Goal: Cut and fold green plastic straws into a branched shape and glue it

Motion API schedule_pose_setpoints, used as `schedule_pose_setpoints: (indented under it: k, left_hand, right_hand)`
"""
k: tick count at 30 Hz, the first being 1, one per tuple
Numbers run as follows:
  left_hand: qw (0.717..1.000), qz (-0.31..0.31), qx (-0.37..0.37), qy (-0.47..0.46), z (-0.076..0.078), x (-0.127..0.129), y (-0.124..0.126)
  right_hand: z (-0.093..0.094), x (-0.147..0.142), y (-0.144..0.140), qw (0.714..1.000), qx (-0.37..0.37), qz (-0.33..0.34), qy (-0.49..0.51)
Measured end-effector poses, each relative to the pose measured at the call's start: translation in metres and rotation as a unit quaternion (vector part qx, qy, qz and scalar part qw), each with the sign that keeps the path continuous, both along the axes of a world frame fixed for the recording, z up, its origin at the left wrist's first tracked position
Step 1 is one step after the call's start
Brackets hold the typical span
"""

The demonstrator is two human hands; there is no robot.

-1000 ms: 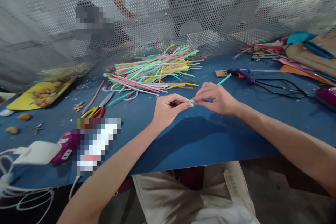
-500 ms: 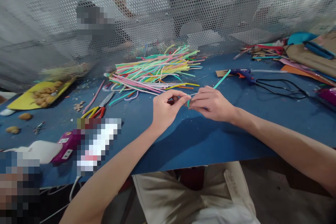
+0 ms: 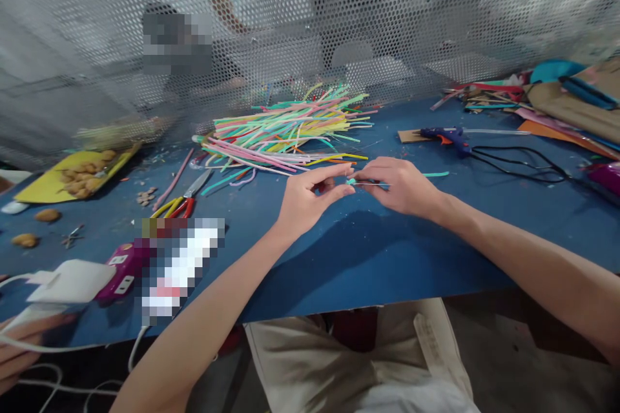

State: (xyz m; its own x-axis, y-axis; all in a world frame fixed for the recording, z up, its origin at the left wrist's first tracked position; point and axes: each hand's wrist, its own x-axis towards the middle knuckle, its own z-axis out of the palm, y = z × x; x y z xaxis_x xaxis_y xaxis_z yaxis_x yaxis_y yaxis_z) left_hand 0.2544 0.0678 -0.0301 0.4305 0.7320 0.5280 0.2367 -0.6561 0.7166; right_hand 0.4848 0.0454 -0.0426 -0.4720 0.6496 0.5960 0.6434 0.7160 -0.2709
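Note:
My right hand (image 3: 394, 184) is closed on a green fuzzy pipe cleaner (image 3: 436, 174), whose straight end sticks out to the right behind the hand. A small curled green part of it shows at the right fingertips, and a thin wire runs beneath those fingers. My left hand (image 3: 310, 199) is held just left of that curl, its thumb and forefinger apart on either side of it. Whether the left fingertips touch the curl, I cannot tell. Both hands are above the blue table (image 3: 339, 271).
Behind my hands lies a heap of coloured pipe cleaners (image 3: 290, 122). Pliers (image 3: 186, 197), a purple power strip (image 3: 121, 271) and a yellow tray (image 3: 48, 177) are to the left. A glue gun (image 3: 448, 135) lies right. Another person's hand (image 3: 24, 345) holds something white at lower left.
The pipe cleaner's free end has swung from pointing up and right to nearly level. My left fingers have parted from their pinch on the wire. The other person's hand has moved.

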Motion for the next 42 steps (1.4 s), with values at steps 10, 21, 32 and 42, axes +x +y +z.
schedule_pose_setpoints:
  k: [10, 21, 32, 42]
  left_hand:
    - [0.974, 0.034, 0.216, 0.065, -0.006, -0.006, 0.011]
    - [0.952, 0.010, 0.285, 0.107, -0.007, -0.011, 0.019]
    - [0.947, -0.052, 0.254, 0.191, -0.021, -0.014, 0.028]
    - [0.973, 0.010, 0.179, 0.148, -0.026, -0.014, 0.031]
  right_hand:
    - [0.006, 0.010, -0.001, 0.998, 0.051, 0.019, 0.033]
    - [0.004, 0.007, 0.002, 0.991, 0.027, -0.089, 0.100]
    - [-0.003, 0.025, 0.018, 0.971, -0.002, -0.162, 0.174]
    - [-0.006, 0.025, 0.020, 0.967, 0.020, -0.170, 0.190]
